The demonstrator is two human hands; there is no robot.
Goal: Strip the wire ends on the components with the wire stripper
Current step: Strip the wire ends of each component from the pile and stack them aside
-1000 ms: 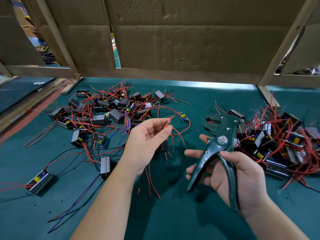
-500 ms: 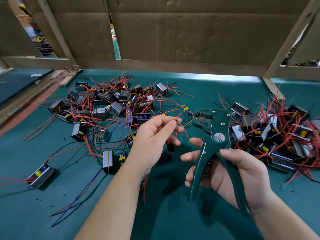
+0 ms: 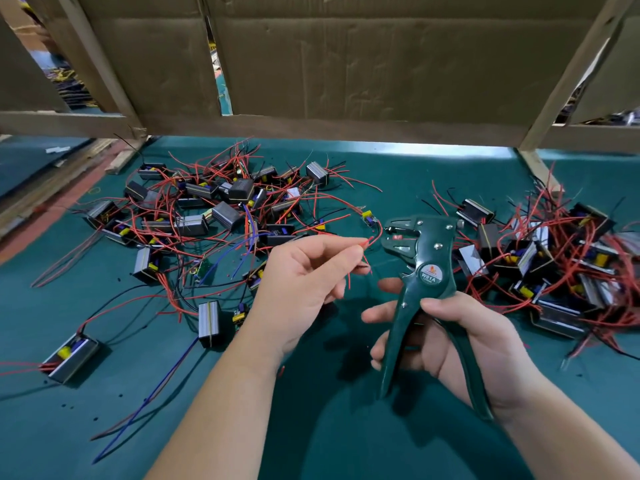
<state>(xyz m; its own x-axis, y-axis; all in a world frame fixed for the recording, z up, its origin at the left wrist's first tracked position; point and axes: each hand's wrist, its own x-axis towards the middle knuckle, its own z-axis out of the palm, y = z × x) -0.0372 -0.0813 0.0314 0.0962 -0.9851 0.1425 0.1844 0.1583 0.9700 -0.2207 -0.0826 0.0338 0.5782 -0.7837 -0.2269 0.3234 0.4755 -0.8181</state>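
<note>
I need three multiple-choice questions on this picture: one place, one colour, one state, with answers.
1. Where is the wire stripper? A on the table; B on the floor; C in the right hand.
2. What colour is the wire that the left hand pinches? A red; B blue; C black.
3. How are the stripper's handles? A squeezed together; B spread apart; C taped.
Key: 1 C, fingers curl round its handles; 2 A, it shows red beyond the thumb; 3 B, a gap shows between them.
</note>
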